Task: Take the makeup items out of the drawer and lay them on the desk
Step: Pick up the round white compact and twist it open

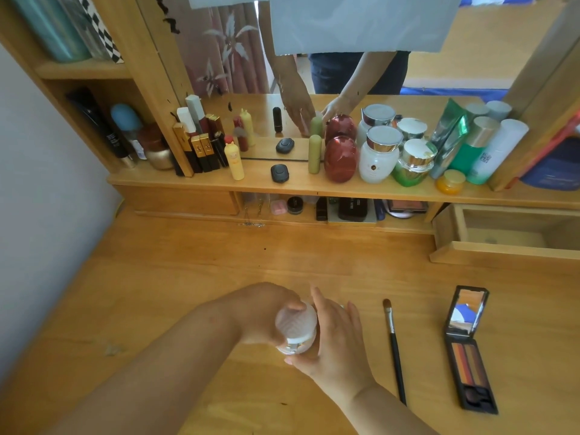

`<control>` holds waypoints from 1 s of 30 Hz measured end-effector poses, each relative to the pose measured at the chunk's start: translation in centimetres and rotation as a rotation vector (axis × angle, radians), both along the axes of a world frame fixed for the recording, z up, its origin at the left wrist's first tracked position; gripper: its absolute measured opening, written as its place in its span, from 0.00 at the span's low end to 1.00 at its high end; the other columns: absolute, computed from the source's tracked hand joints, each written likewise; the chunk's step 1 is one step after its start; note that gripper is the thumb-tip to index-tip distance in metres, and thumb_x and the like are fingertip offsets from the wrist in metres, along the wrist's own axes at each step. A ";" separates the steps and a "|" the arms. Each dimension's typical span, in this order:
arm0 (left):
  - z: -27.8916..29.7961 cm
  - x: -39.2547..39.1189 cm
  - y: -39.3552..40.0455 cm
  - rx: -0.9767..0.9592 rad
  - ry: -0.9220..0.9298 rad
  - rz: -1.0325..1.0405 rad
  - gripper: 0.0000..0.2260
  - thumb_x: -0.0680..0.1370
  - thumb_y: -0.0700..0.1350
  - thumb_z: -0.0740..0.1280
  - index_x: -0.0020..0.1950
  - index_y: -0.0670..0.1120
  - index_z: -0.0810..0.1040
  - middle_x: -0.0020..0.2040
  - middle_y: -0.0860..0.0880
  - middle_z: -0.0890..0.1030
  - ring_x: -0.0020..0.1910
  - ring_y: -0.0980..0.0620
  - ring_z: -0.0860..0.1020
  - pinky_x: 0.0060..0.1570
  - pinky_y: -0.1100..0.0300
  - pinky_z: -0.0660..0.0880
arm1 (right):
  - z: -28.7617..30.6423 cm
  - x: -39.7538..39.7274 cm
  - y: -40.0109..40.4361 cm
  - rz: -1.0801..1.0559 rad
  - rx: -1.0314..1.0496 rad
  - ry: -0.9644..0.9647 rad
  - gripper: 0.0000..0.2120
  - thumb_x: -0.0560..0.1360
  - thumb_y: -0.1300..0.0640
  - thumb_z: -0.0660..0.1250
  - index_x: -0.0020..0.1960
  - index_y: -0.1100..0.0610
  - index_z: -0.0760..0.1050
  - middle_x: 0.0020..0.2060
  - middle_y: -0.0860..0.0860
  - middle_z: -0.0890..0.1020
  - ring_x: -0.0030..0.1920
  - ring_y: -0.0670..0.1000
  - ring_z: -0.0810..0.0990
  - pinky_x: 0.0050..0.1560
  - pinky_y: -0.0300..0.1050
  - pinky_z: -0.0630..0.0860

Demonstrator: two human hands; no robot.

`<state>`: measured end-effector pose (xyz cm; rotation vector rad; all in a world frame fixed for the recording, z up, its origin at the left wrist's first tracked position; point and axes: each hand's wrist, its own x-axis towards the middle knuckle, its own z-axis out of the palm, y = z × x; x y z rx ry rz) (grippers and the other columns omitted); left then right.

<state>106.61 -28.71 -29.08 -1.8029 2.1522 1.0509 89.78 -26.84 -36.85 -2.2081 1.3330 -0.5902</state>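
Both of my hands hold a small round frosted white jar (296,328) just above the wooden desk (188,277). My left hand (266,309) grips its lid from the left, and my right hand (335,343) cups its body from the right. To the right on the desk lie a slim black makeup brush (394,350) and an open black eyeshadow palette (469,350) with a mirror in its lid. The small wooden drawer (502,249) at the far right stands pulled out; its visible inside looks bare.
A raised shelf (314,186) at the back carries lipsticks, a yellow bottle, a red egg-shaped case, white and green jars and tubes, in front of a mirror. A low cubby beneath holds compacts. A grey wall bounds the left side.
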 end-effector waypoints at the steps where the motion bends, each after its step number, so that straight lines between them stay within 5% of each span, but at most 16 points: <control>1: -0.1 0.4 -0.2 0.054 0.049 0.045 0.27 0.69 0.46 0.72 0.66 0.58 0.69 0.66 0.60 0.72 0.64 0.57 0.70 0.65 0.55 0.69 | -0.1 -0.1 0.0 -0.003 -0.005 0.004 0.54 0.57 0.38 0.74 0.74 0.51 0.51 0.58 0.44 0.76 0.63 0.46 0.69 0.71 0.50 0.47; 8: 0.7 2.0 -1.1 0.107 0.353 0.306 0.10 0.75 0.49 0.67 0.55 0.57 0.80 0.56 0.59 0.80 0.58 0.61 0.75 0.64 0.58 0.69 | -0.4 -0.1 0.1 -0.051 -0.024 0.013 0.54 0.54 0.37 0.74 0.72 0.49 0.50 0.52 0.42 0.78 0.59 0.44 0.71 0.70 0.51 0.50; 18: 0.8 1.1 -2.3 0.026 0.151 0.224 0.11 0.80 0.49 0.56 0.60 0.54 0.74 0.58 0.51 0.79 0.57 0.51 0.75 0.61 0.52 0.71 | -0.1 -0.2 0.2 -0.054 -0.028 0.037 0.55 0.54 0.37 0.74 0.73 0.50 0.50 0.52 0.41 0.78 0.59 0.44 0.73 0.71 0.51 0.47; 30: 0.7 1.2 -2.5 0.034 0.084 0.223 0.12 0.80 0.49 0.54 0.60 0.52 0.72 0.58 0.47 0.79 0.56 0.46 0.75 0.59 0.48 0.72 | -0.2 -0.2 0.3 -0.029 -0.062 0.084 0.55 0.52 0.35 0.74 0.71 0.50 0.54 0.53 0.42 0.79 0.59 0.45 0.74 0.69 0.49 0.45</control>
